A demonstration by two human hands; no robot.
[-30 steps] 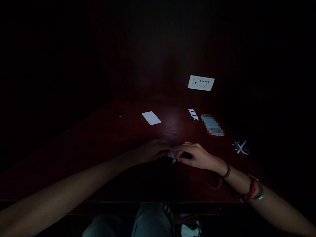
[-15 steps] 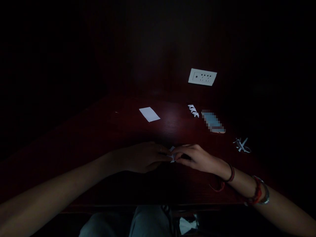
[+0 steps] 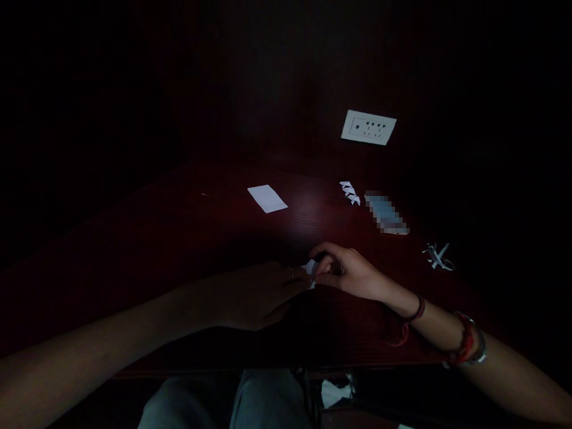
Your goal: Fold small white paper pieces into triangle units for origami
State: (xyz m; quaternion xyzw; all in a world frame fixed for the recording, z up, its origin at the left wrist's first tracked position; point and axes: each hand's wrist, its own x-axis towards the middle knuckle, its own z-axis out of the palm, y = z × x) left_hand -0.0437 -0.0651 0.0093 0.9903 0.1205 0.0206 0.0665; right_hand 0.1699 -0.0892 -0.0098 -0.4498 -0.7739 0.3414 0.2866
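In dim light, both my hands meet over a small folded white paper piece (image 3: 309, 269) on the dark red table (image 3: 187, 250). My left hand (image 3: 259, 293) lies low on the table, its fingertips closed on the paper's left side. My right hand (image 3: 346, 271) pinches the paper from the right with curled fingers. Most of the paper is hidden between the fingers. Bracelets sit on my right wrist.
A flat white paper rectangle (image 3: 267, 198) lies beyond my hands. Small folded white paper pieces (image 3: 349, 192) and a phone (image 3: 386, 213) sit to the back right. Paper strips (image 3: 438, 257) lie far right. A white wall socket (image 3: 369, 127) is behind. My knees show below the table edge.
My left hand drew slightly back toward me and flattened, while the right hand's fingers rose and curled over the paper. The view tilted down a little.
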